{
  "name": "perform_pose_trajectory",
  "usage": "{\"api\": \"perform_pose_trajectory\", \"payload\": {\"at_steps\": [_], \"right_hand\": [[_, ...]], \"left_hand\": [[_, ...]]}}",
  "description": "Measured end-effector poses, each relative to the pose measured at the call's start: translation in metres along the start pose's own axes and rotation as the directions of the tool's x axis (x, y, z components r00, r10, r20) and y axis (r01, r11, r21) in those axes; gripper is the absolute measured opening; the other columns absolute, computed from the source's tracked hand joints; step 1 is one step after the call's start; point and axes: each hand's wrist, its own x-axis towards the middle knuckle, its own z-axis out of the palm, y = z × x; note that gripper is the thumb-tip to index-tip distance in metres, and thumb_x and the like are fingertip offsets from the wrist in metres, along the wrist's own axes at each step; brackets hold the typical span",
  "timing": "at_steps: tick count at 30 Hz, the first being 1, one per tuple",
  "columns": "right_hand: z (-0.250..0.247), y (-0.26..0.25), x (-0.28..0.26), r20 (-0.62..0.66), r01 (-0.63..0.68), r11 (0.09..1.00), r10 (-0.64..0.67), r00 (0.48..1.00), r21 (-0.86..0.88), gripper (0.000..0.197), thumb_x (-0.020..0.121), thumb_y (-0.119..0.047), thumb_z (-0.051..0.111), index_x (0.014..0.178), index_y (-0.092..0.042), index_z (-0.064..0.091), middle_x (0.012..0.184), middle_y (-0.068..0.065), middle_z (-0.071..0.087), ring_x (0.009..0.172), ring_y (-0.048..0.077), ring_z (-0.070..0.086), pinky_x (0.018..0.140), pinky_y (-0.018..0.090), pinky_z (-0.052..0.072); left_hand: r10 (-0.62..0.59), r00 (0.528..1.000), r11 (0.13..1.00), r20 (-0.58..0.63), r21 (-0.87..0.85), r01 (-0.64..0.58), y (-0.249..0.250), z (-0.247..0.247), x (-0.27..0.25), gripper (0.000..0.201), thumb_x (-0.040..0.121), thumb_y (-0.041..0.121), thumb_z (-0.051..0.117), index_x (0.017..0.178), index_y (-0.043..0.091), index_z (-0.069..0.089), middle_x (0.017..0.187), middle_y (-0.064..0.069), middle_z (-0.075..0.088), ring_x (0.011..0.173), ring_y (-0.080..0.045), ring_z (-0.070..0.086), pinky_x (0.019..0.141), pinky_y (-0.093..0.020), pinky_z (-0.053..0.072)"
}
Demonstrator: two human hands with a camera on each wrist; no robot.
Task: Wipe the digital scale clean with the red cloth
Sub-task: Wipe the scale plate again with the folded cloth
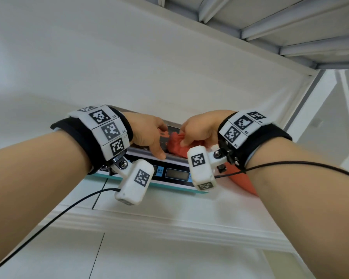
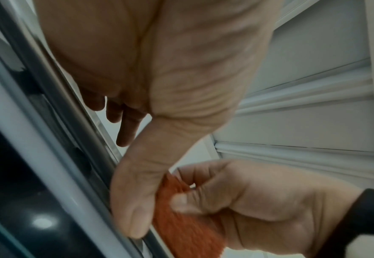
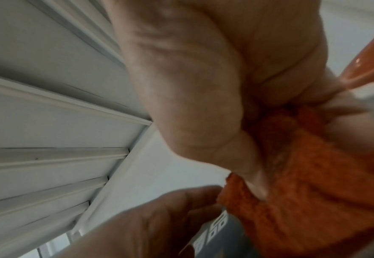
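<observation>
- While the red cloth [image 1: 176, 147] is lying bunched on the weighing platform of the digital scale [image 1: 175, 174], the right hand [image 1: 201, 130] is pinching it between thumb and fingers.
- Scale is sitting on a white counter [image 1: 189, 216], display panel facing the person.
- Left hand [image 1: 147, 133] is bracing the platform's near edge with its thumb, fingers lying loosely extended, grasping nothing.
- Judgement: wiping is under way; coverage cannot be told, since the hands are hiding most of the platform.
- To do the step well: flatten the cloth under the fingers, keep the left hand steadying the scale, sweep edge to edge, then pass over the display.
- An orange object [image 1: 243, 183] is sitting just right of the scale; keep the elbow off it.
</observation>
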Motion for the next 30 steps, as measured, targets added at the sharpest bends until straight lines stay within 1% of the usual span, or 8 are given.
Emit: {"api": "perform_pose_trajectory", "payload": {"at_steps": [6,9,12,17,19,25,28,30], "right_hand": [[-0.009,-0.002,-0.003,-0.017,0.033,0.941,-0.029,0.999,0.336,0.01,0.1,-0.006,0.05,0.107,-0.005,0.056,0.091,0.008,0.065,0.076,0.017,0.063,0.06,0.026,0.056],[-0.022,0.012,-0.006,-0.146,-0.027,0.986,0.051,0.988,0.163,0.005,0.091,-0.003,0.06,0.096,-0.004,0.062,0.1,0.011,0.069,0.086,0.022,0.066,0.086,0.036,0.057],[-0.016,0.016,-0.008,-0.152,-0.122,0.991,0.112,0.982,-0.057,0.02,0.093,-0.005,0.057,0.075,-0.012,0.059,0.08,0.005,0.063,0.075,0.021,0.06,0.075,0.032,0.051],[0.005,-0.026,-0.003,-0.061,-0.105,0.993,0.102,0.993,-0.06,0.024,0.1,-0.009,0.046,0.077,-0.009,0.052,0.073,0.005,0.054,0.067,0.018,0.052,0.06,0.027,0.051],[0.015,-0.047,-0.002,-0.034,-0.044,0.999,0.043,0.998,-0.017,0.027,0.101,-0.01,0.045,0.075,-0.007,0.051,0.073,0.005,0.053,0.073,0.019,0.055,0.075,0.027,0.054],[0.014,-0.07,0.0,-0.062,0.069,0.986,-0.06,0.996,0.149,0.021,0.097,-0.007,0.054,0.117,-0.003,0.06,0.116,0.015,0.068,0.108,0.029,0.066,0.093,0.041,0.054],[0.005,-0.061,-0.002,-0.131,0.038,0.997,-0.046,0.99,-0.061,0.019,0.099,-0.006,0.051,0.083,-0.007,0.063,0.086,0.01,0.068,0.08,0.024,0.066,0.087,0.036,0.054],[0.007,-0.059,-0.005,-0.138,-0.011,0.988,-0.011,0.99,-0.154,0.031,0.101,-0.006,0.047,0.071,-0.009,0.054,0.072,0.006,0.057,0.065,0.019,0.056,0.074,0.033,0.052]], "left_hand": [[-0.021,0.999,1.0,-0.026,-0.002,0.021,-0.008,-0.007,-0.004,0.096,0.058,0.028,0.09,0.141,0.024,0.04,0.133,0.002,0.055,0.122,-0.023,0.048,0.109,-0.04,0.034],[-0.075,0.996,0.997,-0.048,-0.006,0.075,-0.02,-0.023,-0.01,0.1,0.049,0.034,0.092,0.136,0.026,0.044,0.122,0.003,0.06,0.115,-0.024,0.053,0.108,-0.046,0.036],[-0.136,0.986,0.989,-0.096,0.038,0.14,-0.034,-0.04,-0.019,0.091,0.056,0.031,0.09,0.135,0.025,0.045,0.119,0.001,0.06,0.113,-0.025,0.052,0.107,-0.048,0.035],[-0.209,0.965,0.978,-0.161,-0.003,0.211,-0.052,-0.046,-0.032,0.088,0.062,0.038,0.086,0.136,0.023,0.043,0.117,0.002,0.057,0.109,-0.023,0.05,0.104,-0.04,0.036],[-0.22,0.963,0.975,-0.158,-0.051,0.214,-0.055,-0.046,-0.035,0.088,0.06,0.038,0.087,0.135,0.023,0.043,0.11,0.004,0.06,0.107,-0.022,0.053,0.104,-0.04,0.038],[-0.251,0.958,0.965,-0.135,-0.107,0.238,-0.068,-0.052,-0.041,0.094,0.054,0.03,0.09,0.136,0.023,0.043,0.12,-0.001,0.062,0.117,-0.024,0.052,0.109,-0.043,0.034],[-0.298,0.95,0.949,-0.092,-0.138,0.285,-0.074,-0.054,-0.048,0.133,0.03,0.039,0.095,0.145,0.03,0.031,0.139,-0.002,0.049,0.13,-0.028,0.04,0.11,-0.051,0.031],[-0.298,0.951,0.946,-0.086,-0.159,0.282,-0.076,-0.055,-0.049,0.125,0.043,0.028,0.095,0.148,0.027,0.027,0.136,-0.001,0.052,0.129,-0.027,0.041,0.112,-0.051,0.028]]}}
